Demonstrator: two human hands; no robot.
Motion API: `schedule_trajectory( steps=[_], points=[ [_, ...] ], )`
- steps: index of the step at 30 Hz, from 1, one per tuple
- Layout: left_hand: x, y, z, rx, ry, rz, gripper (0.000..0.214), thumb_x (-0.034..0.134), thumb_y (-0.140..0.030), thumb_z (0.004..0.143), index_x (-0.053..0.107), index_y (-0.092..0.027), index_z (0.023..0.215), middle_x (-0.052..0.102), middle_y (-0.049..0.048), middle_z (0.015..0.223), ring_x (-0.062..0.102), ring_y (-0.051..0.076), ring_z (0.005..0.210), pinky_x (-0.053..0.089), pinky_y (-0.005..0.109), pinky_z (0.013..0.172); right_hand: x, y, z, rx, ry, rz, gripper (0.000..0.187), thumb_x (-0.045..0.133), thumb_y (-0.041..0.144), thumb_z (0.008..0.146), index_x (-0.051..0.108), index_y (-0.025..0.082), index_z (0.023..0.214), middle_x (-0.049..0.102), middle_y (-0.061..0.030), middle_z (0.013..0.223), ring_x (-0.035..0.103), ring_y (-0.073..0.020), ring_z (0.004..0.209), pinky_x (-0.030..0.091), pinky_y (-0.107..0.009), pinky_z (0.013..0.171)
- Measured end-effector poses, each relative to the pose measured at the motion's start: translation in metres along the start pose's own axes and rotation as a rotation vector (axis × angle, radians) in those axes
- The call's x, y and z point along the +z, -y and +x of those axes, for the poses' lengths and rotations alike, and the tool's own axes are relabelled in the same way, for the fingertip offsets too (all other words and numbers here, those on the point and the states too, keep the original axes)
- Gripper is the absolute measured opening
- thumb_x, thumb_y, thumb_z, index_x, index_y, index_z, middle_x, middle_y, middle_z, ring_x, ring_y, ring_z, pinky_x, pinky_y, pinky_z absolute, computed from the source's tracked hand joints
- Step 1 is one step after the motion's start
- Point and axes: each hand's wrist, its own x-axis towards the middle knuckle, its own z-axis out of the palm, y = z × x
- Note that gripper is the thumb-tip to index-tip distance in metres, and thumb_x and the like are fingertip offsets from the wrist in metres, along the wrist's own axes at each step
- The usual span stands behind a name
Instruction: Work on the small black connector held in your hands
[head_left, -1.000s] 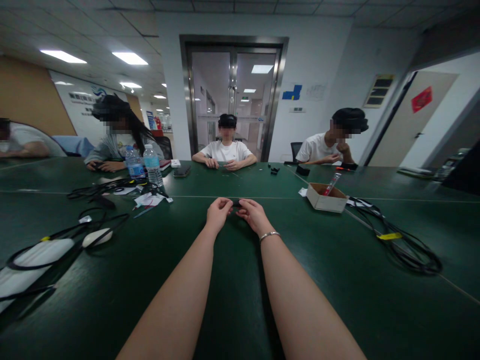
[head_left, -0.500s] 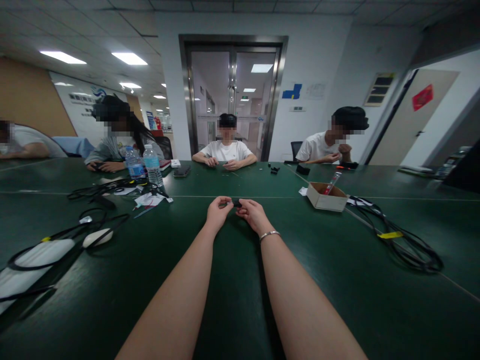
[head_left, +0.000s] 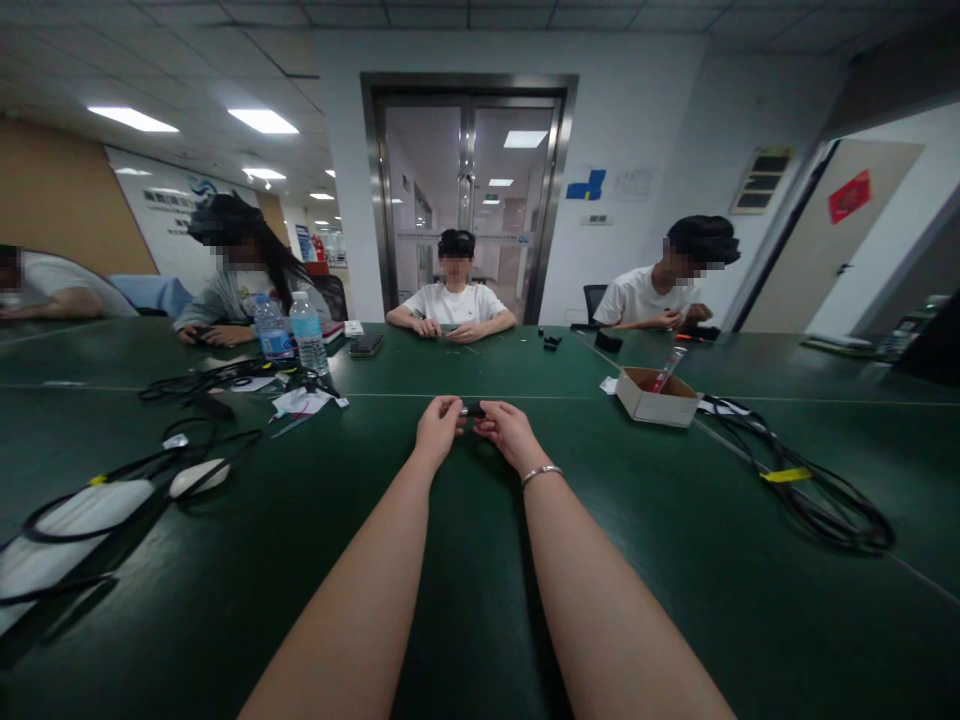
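Observation:
A small dark cylindrical piece (head_left: 472, 410) spans the gap between my two hands, above the green table (head_left: 480, 560). Its left end looks lighter, perhaps metal; the kind is too small to make out. My left hand (head_left: 439, 432) pinches the left end with thumb and fingertips. On the other end, my right hand (head_left: 510, 435) closes thumb and forefinger, with the remaining fingers curled below. A silvery bracelet (head_left: 541, 475) circles my right wrist. Part of the piece is hidden by the fingertips.
Right of my hands stands an open cardboard box (head_left: 658, 400) with a red-and-clear tube inside, beside coiled black cables (head_left: 817, 500). On the left are water bottles (head_left: 307, 335), papers (head_left: 301, 400), more cables and a white mouse (head_left: 199, 478). Several people sit around the table.
My hands hold nearly the same pose; slightly more of the light section of the piece shows between them. The person at right has lowered a hand toward the table.

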Motion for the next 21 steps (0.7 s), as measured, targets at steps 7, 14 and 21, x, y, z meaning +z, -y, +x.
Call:
schedule_trajectory(
  steps=[7,14,21],
  points=[
    [0.0,0.005,0.003,0.023,-0.017,0.082,0.02,0.055,-0.021,0.082,0.056,-0.017,0.101,0.058,0.0021,0.077,0.056,0.01,0.061,0.043,0.017,0.049,0.0,0.0,-0.001,-0.008,0.014,0.003,0.01,0.069,0.013,0.076,0.059,0.012,0.074,0.059,-0.0019,0.056,0.054,-0.009,0.043,0.056,-0.023,0.053],
    [-0.002,0.008,0.004,0.067,-0.022,0.155,0.019,0.049,-0.029,0.086,0.059,-0.016,0.097,0.06,0.0041,0.08,0.054,0.011,0.063,0.044,0.02,0.053,0.0,0.001,-0.001,-0.01,0.018,0.002,0.011,0.069,0.013,0.076,0.058,0.012,0.073,0.057,-0.0009,0.055,0.054,-0.0088,0.043,0.056,-0.023,0.053],
    [-0.002,0.013,0.007,0.069,0.012,0.233,0.025,0.043,-0.035,0.088,0.059,-0.017,0.097,0.06,0.0036,0.073,0.054,0.014,0.063,0.04,0.022,0.054,-0.002,-0.001,0.0,-0.01,0.009,-0.001,0.009,0.067,0.012,0.076,0.059,0.012,0.073,0.057,0.0,0.055,0.054,-0.009,0.044,0.056,-0.023,0.054]
  ],
)
